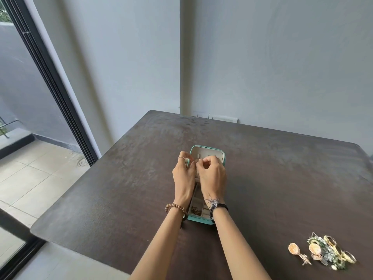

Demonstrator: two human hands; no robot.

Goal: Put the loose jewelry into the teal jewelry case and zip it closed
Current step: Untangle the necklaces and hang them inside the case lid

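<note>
- Lying open near the middle of the dark, mottled table point(272, 168), the teal jewelry case point(201, 220) showed a pale lining, its rounded lid point(207, 153) toward the far edge and its tray of small square compartments toward the near edge.
- One near compartment held a dark, brownish tangle point(195, 210); what it was could not be told.
- The left hand point(184, 175) and right hand point(212, 174) met over the case's far half, fingers curled and fingertips pinched together; the thing pinched was too small to see.
- A beaded wooden bracelet point(174, 207) circled the left wrist, dark cords point(219, 208) the right.
- The loose jewelry point(325, 252) lay heaped near the table's near right corner: gold rings, shell-like discs, greenish clusters.
- Bare tabletop stretched wide on both sides of the case.
</note>
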